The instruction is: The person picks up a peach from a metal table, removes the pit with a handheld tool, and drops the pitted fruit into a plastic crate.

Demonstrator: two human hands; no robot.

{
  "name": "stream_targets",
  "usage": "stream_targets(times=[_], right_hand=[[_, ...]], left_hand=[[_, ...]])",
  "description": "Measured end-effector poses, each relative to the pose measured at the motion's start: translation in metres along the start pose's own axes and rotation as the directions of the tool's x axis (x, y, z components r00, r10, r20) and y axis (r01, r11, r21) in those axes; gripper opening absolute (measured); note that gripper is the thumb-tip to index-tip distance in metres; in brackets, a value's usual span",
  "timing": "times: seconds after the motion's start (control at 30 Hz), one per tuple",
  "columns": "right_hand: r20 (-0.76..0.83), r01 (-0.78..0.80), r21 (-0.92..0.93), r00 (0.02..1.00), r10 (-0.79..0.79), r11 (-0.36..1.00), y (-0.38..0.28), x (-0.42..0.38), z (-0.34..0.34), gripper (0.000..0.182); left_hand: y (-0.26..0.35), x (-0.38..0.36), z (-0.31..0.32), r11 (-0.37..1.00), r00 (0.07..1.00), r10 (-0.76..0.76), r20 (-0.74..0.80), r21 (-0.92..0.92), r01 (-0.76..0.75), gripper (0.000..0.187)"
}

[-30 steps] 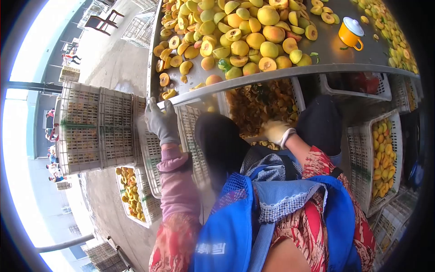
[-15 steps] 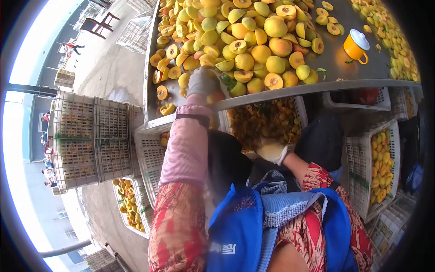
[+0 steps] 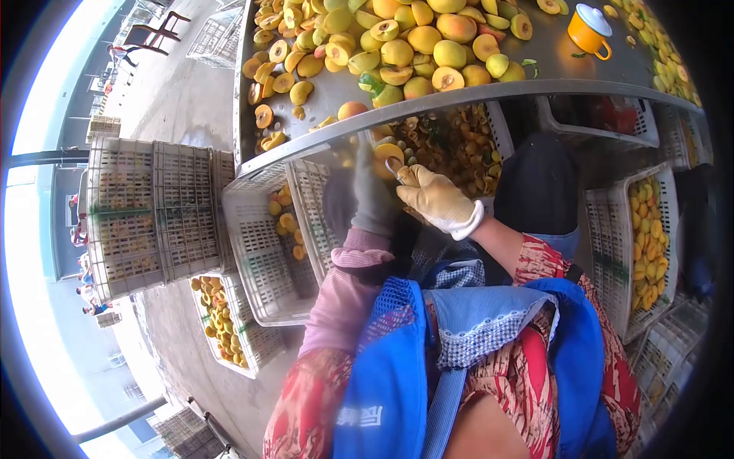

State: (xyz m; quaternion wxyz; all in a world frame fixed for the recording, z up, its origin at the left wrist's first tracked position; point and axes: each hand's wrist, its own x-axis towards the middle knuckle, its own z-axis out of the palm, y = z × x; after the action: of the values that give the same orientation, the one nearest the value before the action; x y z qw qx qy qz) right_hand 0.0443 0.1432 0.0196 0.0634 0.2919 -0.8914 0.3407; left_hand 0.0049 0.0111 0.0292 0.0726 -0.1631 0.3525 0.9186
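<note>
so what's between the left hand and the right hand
In the head view, a yellow fruit piece and the curved metal end of a tool.

Before us, the table (image 3: 552, 65): heaped fruit (image 3: 417, 42) on it, mug (image 3: 589, 32) right of the heap, more fruit (image 3: 674, 65) farther right. Under the near edge, a crate of pieces (image 3: 501, 131). Between edge and our lap, our left hand (image 3: 371, 191) and right hand (image 3: 437, 200). Left of us, a part-filled crate (image 3: 262, 256); farther left, stacked crates (image 3: 183, 214). Right of us, a filled crate (image 3: 608, 245).
</note>
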Motion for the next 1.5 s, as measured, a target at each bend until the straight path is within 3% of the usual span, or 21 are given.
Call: stream_targets(times=[0.1,0.2,0.33,0.43,0.47,0.53,0.6,0.63,0.73,0.83,0.87,0.97,1.03,1.13,1.23,1.33,1.43,1.5], right_hand=[[0.078,-0.084,-0.035,0.993,0.087,0.996,0.006,-0.004,0.008,0.015],[0.078,0.032,-0.15,0.997,-0.02,0.988,0.029,-0.01,0.019,0.012],[0.02,-0.064,-0.274,0.997,0.073,0.96,0.04,-0.013,0.021,0.011],[-0.012,-0.075,-0.134,0.997,0.075,0.988,0.041,-0.013,0.012,0.014],[-0.014,-0.062,-0.095,0.998,0.061,0.994,0.035,-0.015,0.006,0.015],[0.097,-0.28,0.197,0.959,0.266,0.94,0.02,-0.014,0.003,0.012],[0.034,-0.088,-0.047,0.995,0.09,0.995,0.02,-0.015,0.012,0.014],[0.062,-0.109,-0.04,0.992,0.112,0.993,0.018,-0.013,0.012,0.017],[0.073,-0.129,-0.076,0.988,0.134,0.989,0.02,-0.013,0.02,0.02],[0.185,-0.197,-0.047,0.962,0.202,0.979,0.022,-0.011,0.024,0.025],[0.182,-0.251,0.051,0.954,0.238,0.967,0.024,-0.01,0.028,0.026],[0.269,-0.458,0.348,0.885,0.381,0.818,0.026,-0.005,0.031,0.033],[0.446,-0.647,0.5,0.762,0.469,0.575,0.021,0.005,0.017,0.04],[0.63,-0.777,0.464,0.628,0.458,0.426,0.019,0.015,-0.006,0.043],[0.788,-0.86,0.443,0.508,0.349,0.253,0.027,0.015,-0.012,0.047],[0.825,-0.888,0.425,0.46,0.328,0.175,0.022,0.017,-0.026,0.045],[0.74,-0.852,0.453,0.523,0.423,0.263,0.018,0.016,-0.016,0.043],[0.828,-0.912,0.381,0.41,0.382,0.152,0.018,0.019,-0.029,0.036]], left_hand=[[-0.014,-0.004,-0.009,0.989,0.995,-0.099,0.014,-0.106,0.1,0.035],[-0.013,0.0,-0.017,0.96,0.965,-0.261,-0.018,0.102,0.262,0.031],[-0.021,0.009,-0.027,0.97,0.961,-0.245,0.126,0.033,0.242,0.026],[-0.017,0.006,-0.012,0.969,0.971,-0.202,0.127,-0.117,0.217,0.019],[-0.02,0.009,-0.017,0.981,0.983,-0.161,0.088,-0.092,0.169,0.021],[-0.027,0.016,-0.024,0.996,0.997,-0.079,0.015,-0.039,0.08,0.024],[-0.032,0.015,-0.023,0.989,0.994,-0.101,-0.032,-0.11,0.097,0.025],[-0.033,0.014,-0.02,0.984,0.992,-0.111,-0.055,-0.143,0.102,0.025],[-0.032,0.015,-0.015,0.989,0.994,-0.098,-0.054,-0.118,0.091,0.023],[-0.036,0.016,-0.022,0.989,0.998,0.058,-0.022,0.135,-0.054,0.022],[-0.037,0.017,-0.022,0.991,0.994,0.093,-0.052,0.104,-0.087,0.022],[-0.039,0.015,-0.016,0.987,0.978,0.149,-0.146,0.082,-0.138,0.024],[-0.035,0.01,-0.008,0.983,0.969,0.136,-0.208,0.149,-0.106,0.026],[-0.028,0.008,-0.001,0.988,0.979,0.008,-0.206,0.151,0.023,0.027],[-0.037,0.023,-0.022,0.979,0.979,-0.015,-0.205,0.198,0.056,0.042],[-0.038,0.023,-0.026,0.921,0.971,0.014,-0.24,0.382,0.081,0.046],[-0.039,0.022,-0.021,0.961,0.98,-0.022,-0.197,0.265,0.075,0.049],[-0.036,0.017,-0.01,0.965,0.972,-0.044,-0.229,0.244,0.101,0.046]])
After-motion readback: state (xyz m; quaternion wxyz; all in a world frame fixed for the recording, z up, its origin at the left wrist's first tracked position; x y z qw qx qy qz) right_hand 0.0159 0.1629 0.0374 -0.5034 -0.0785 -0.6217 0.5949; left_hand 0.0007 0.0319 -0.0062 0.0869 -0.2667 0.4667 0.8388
